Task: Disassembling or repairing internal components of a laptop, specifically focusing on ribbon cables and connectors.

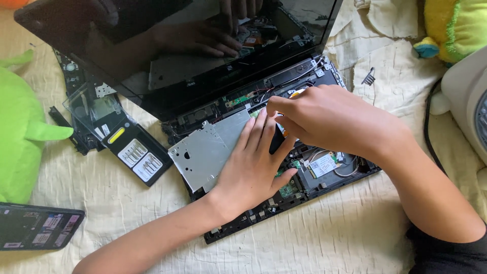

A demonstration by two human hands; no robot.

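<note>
Cream quilted cloth (324, 238) covers the whole working surface, and the nearest stretch of it, below the laptop's front edge, is crossed only by the person's two forearms. On the near left, a dark flat tablet (38, 226) lies at the frame's edge, well apart from the work. Centre, the opened black laptop base (324, 177) sits askew on the cloth, its insides bare, with little room around its near edge where the left forearm passes over it. The left hand (253, 167) lies flat, palm down, fingers spread and straight, pressing on the silver sheet-metal plate (208, 149) and the green circuit board (289, 189) beside it; it grasps nothing. The right hand (324, 119) reaches in from the right, wrist bent, fingertips pinched together over the board just above the left fingers; what they pinch is too small to tell. Left of the plate, a black case of screwdriver bits (137, 157) rests just clear of the base, with a bright green plush toy (20, 137) beyond it at the left edge. Farther back, the glossy black laptop screen (167, 45) tilts over the hinge, closing off the far side. A small dark clip (369, 76) lies on open cloth at the far right, near a yellow plush toy (454, 25) and a white fan (469, 101).
</note>
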